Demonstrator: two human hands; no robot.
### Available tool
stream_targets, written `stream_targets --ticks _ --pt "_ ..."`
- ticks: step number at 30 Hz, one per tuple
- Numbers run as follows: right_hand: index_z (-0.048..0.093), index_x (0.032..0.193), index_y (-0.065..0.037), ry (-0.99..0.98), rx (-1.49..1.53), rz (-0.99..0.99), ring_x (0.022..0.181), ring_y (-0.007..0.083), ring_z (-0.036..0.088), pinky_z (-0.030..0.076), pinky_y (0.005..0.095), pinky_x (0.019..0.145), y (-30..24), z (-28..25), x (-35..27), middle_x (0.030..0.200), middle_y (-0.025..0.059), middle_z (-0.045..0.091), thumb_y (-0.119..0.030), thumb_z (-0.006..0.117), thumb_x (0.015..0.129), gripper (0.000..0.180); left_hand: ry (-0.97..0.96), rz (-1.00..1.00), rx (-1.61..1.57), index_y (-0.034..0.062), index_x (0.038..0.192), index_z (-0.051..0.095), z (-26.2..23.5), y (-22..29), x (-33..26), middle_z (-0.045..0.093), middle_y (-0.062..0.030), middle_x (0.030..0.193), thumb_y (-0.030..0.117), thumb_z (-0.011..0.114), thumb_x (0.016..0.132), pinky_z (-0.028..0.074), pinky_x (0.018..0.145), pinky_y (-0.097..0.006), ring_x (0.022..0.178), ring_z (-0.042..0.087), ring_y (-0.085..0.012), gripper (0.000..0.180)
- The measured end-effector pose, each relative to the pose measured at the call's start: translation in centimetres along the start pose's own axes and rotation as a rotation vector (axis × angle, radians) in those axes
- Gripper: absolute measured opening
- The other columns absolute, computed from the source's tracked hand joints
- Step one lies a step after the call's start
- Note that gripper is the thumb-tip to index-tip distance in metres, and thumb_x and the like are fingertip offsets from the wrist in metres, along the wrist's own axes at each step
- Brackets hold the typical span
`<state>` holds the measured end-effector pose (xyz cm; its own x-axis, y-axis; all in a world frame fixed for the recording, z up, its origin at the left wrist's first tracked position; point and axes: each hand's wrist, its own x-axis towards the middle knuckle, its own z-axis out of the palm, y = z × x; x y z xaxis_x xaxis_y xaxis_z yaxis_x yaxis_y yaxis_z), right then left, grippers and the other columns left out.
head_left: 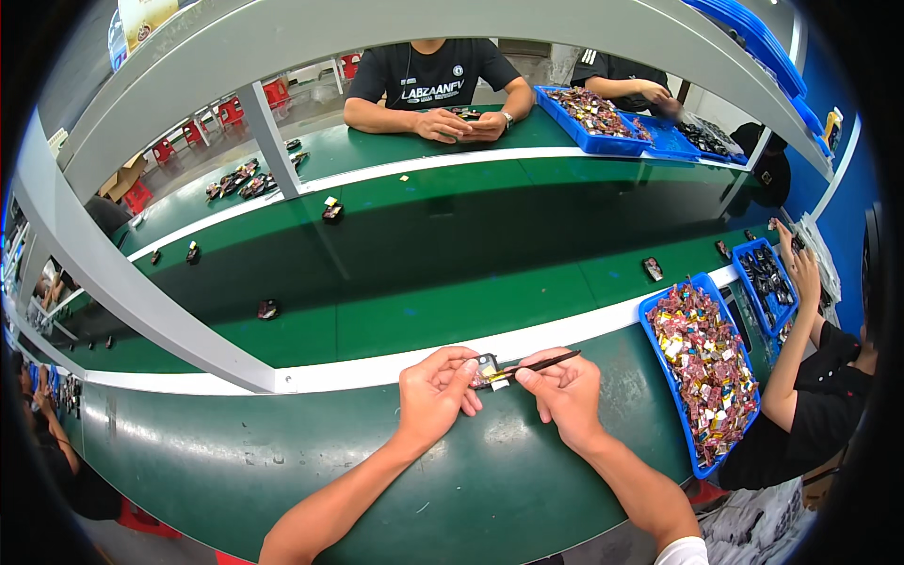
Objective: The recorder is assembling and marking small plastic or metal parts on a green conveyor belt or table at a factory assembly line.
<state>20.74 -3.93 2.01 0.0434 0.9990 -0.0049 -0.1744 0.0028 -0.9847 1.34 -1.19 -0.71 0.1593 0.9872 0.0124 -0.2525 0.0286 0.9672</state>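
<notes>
My left hand [431, 394] is closed on a small black plastic housing [487, 363], pinching it at its left side over the near worktop. Inside the housing I can make out a pale part and some yellow and reddish bits, too small to name surely. A pair of dark tweezers [554, 361] is gripped in my right hand [571, 395] between thumb and fingers. The tweezers point left, and their tips reach the housing's contents. Whether the tips pinch anything is too small to tell.
To my right a blue tray [701, 463] is heaped with small circuit boards. Beyond the white rail runs a green conveyor belt [452, 325] carrying scattered housings [268, 309]. A grey metal post [141, 282] rises at left. Co-workers sit across the belt and at my right, near another blue tray [786, 325].
</notes>
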Motion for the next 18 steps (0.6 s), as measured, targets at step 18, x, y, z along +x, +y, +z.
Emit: stream_targets --ticks 18 --pt "0.071 0.095 0.003 0.002 -0.15 -0.221 0.052 -0.0023 0.046 0.034 0.0159 0.047 -0.2 0.2 -0.6 0.088 0.0062 0.076 0.003 0.078 0.086 0.011 0.04 0.016 0.168 -0.0072 0.11 0.069 0.7 0.4 -0.5 0.069 -0.009 0.073 0.005 0.065 0.098 0.05 0.047 -0.023 0.055 0.064 -0.0111 0.018"
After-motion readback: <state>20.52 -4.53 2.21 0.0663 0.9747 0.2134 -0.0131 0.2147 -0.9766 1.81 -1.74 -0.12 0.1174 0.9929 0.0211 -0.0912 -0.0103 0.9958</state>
